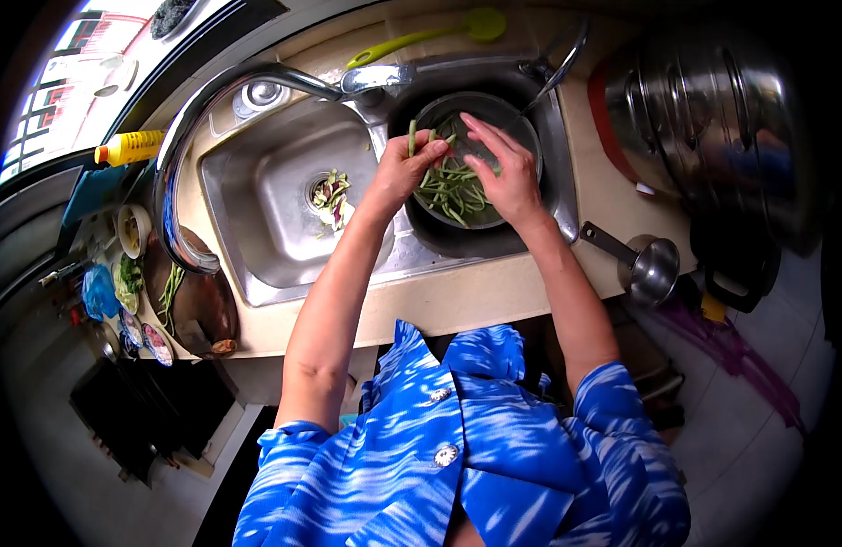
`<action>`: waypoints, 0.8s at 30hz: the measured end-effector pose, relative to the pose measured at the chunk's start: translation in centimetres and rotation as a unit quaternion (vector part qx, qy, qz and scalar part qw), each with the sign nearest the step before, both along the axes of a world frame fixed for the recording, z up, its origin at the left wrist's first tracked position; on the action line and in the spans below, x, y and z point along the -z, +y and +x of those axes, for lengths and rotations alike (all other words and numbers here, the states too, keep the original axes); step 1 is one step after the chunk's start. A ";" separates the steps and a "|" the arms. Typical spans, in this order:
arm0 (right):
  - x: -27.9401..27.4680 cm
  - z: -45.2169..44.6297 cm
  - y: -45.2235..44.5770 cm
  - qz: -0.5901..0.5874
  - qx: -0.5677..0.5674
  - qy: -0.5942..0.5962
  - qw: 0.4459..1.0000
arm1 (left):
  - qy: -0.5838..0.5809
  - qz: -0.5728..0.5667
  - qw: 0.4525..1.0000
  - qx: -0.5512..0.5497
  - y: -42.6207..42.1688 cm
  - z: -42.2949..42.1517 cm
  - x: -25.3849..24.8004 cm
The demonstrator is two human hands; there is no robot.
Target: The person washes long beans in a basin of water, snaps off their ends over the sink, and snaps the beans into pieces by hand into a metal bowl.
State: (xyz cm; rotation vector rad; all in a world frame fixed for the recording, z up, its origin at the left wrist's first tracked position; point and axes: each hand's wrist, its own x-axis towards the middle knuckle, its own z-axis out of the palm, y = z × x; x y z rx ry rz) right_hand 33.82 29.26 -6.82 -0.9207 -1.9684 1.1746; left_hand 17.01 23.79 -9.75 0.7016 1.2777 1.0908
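Many green beans (450, 193) are lying heaped inside one dark pot (475, 100), which is sitting in the right of two sink basins (270, 164). A few pods are poking up from the left hand (404, 166), which is pinching them between thumb and fingers. The right hand (512, 182) is hovering beside it over the pot, its fingers spread and loose, not visibly gripping anything. The beans are looking light, slim and fairly stiff, probably turning slippery if wet and snapping if bent hard; the middle of each pod is seemingly offering the surest hold. Counting them is proving impossible, since they are overlapping so much. One cluster of scraps (330, 196) is lying around the left basin's drain. One saucepan (654, 273) is resting near the edge of the table (421, 312), one green utensil (485, 25) is lying behind the sink, and one yellow bottle (134, 147) is sitting near one curved tap (170, 173).
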 end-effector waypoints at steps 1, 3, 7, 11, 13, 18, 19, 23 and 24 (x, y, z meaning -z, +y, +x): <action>0.3 -0.4 0.4 0.103 -0.003 -0.028 0.994 | 0.029 0.021 0.999 0.027 -0.2 0.2 0.1; 0.9 -0.5 1.0 0.208 -0.062 -0.070 0.974 | 0.046 0.056 0.997 0.020 -0.1 1.0 0.3; 0.2 -0.3 2.1 0.271 -0.111 -0.148 0.945 | 0.091 0.038 0.994 0.053 0.3 0.5 -0.4; 0.2 -0.1 2.4 0.289 -0.137 -0.230 0.919 | 0.152 0.061 0.982 0.099 0.8 0.6 -0.6; 0.3 -0.1 2.5 0.210 -0.137 -0.222 0.942 | 0.165 0.025 0.980 0.109 0.9 1.0 -1.6; 0.9 0.6 3.4 -0.225 -0.133 -0.062 0.963 | 0.107 0.082 0.990 0.043 1.2 2.1 -1.1; 1.6 0.7 3.4 -0.362 -0.123 0.045 0.923 | 0.077 0.117 0.990 0.004 1.5 2.3 -0.6; 2.4 0.9 2.5 -0.601 0.093 0.216 0.764 | 0.062 0.095 0.992 -0.053 2.0 2.2 -1.4; 3.8 1.7 2.8 -0.553 0.088 0.159 0.813 | 0.037 0.130 0.989 -0.068 2.0 2.2 -1.7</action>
